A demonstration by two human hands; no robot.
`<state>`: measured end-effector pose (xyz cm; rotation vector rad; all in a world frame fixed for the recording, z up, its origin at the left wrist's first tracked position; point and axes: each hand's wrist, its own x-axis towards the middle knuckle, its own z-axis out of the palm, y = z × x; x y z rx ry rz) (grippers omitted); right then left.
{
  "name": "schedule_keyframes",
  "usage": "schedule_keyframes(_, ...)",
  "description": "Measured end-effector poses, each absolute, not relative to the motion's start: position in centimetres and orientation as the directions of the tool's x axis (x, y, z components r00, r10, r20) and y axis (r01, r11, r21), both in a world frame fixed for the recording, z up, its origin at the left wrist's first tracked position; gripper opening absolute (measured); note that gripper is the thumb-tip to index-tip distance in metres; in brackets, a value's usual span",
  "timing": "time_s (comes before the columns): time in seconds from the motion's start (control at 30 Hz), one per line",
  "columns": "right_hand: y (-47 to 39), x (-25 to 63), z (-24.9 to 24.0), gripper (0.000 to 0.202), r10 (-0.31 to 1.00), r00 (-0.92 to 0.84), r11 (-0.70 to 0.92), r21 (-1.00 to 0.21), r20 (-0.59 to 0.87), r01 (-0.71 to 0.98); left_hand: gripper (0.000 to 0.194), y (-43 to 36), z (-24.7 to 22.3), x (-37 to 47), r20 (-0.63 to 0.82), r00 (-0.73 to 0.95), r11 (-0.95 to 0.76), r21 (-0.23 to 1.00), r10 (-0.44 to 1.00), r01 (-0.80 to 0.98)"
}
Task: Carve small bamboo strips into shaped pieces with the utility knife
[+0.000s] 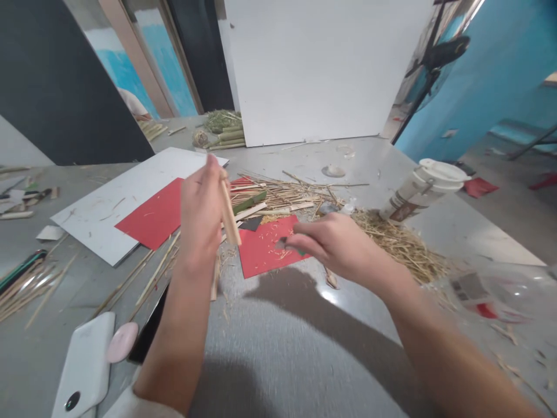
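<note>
My left hand (202, 212) is closed around a pale wooden strip (230, 217), which slants down toward the red sheet. My right hand (337, 244) is held over the right part of that red sheet (256, 261), fingers pinched together. A small greyish tip (281, 242) shows at its fingertips, too blurred to name. Thin shavings lie scattered on the red sheet. Just beyond the hands are a green stalk piece (249, 202), a dark scrap (251, 224) and a pile of dry straw stalks (287, 194).
A white lidded tub (424, 191) stands tilted in view at the right, near loose straw (400, 247). A clear plastic container (500, 296) lies closer. At left are a white board (104, 203), a second red sheet (154, 217), a white phone (85, 360) and a pink round object (122, 342).
</note>
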<state>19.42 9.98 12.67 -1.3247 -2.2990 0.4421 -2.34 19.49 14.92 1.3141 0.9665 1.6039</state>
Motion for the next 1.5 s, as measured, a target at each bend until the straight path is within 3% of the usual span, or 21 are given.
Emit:
schedule_keyframes(0.17, 10.3, 19.1, 12.9, 0.071, 0.863, -0.243, 0.484, -0.586, 0.443, 0.65, 0.064, 16.6, 14.4, 1.5, 0.293, 0.203, -0.261, 0.95, 0.934, -0.169)
schedule_keyframes(0.33, 10.2, 18.6, 12.3, 0.069, 0.842, -0.174, 0.494, -0.6, 0.511, 0.629, 0.065, 15.5, 13.9, 2.9, 0.345, 0.325, -0.306, 0.938, 0.881, -0.164)
schedule_keyframes(0.63, 10.0, 17.9, 11.4, 0.074, 0.879, -0.257, 0.462, -0.589, 0.4, 0.663, 0.064, 15.8, 13.7, 2.8, 0.329, 0.298, -0.269, 0.936, 0.896, -0.226)
schedule_keyframes(0.83, 9.6, 17.1, 10.2, 0.076, 0.713, -0.686, 0.669, -0.436, 0.144, 0.603, 0.063, 17.2, 14.4, 1.5, 0.291, 0.136, -0.23, 0.91, 0.947, -0.345)
schedule_keyframes(0.93, 10.0, 17.4, 10.4, 0.073, 0.738, -0.65, 0.635, -0.509, 0.18, 0.58, 0.062, 17.1, 14.7, 1.0, 0.31, 0.181, -0.243, 0.917, 0.933, -0.315)
schedule_keyframes(1.07, 10.2, 18.3, 11.1, 0.064, 0.829, -0.419, 0.549, -0.676, 0.37, 0.491, 0.058, 16.6, 14.6, 1.1, 0.323, 0.281, -0.277, 0.942, 0.904, -0.19)
schedule_keyframes(1.13, 10.0, 18.3, 11.5, 0.055, 0.86, -0.321, 0.505, -0.753, 0.396, 0.423, 0.055, 16.4, 14.4, 1.2, 0.318, 0.309, -0.293, 0.948, 0.897, -0.123)
schedule_keyframes(1.33, 9.5, 17.7, 12.5, 0.029, 0.956, -0.252, 0.233, -0.909, 0.149, 0.347, 0.05, 15.9, 14.9, 0.9, 0.306, 0.372, -0.31, 0.949, 0.876, -0.051)
schedule_keyframes(1.5, 9.5, 18.0, 12.0, 0.028, 0.952, -0.296, 0.127, -0.981, 0.079, 0.149, 0.039, 16.1, 15.5, 0.2, 0.292, 0.409, -0.278, 0.956, 0.865, -0.094)
